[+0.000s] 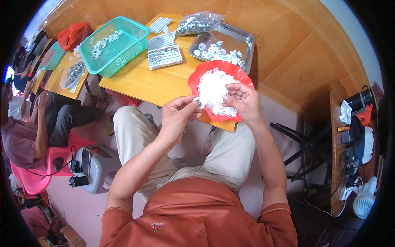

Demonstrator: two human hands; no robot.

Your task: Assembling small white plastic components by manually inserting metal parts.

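A red wavy-rimmed bowl [193,78] sits at the table's near right corner, heaped with small white pieces [214,88]. My left hand [177,117] is at the bowl's left edge, thumb and fingers pinched on a small white ring-shaped part [200,103]. Over the right side of the heap, my right hand [243,101] has its thumb and fingertips drawn together. Whatever those fingers hold, if anything, is too small to make out. Behind the bowl, a metal tray [249,39] holds several white ring-shaped parts [220,52].
On the wooden table [164,84] stand a green basket [113,68] with white parts, a white compartment case [165,57] and a clear bag [197,22] of small dark parts. At left a person [24,131] sits beside a grey stool [98,164]. A wooden shelf [337,164] stands right.
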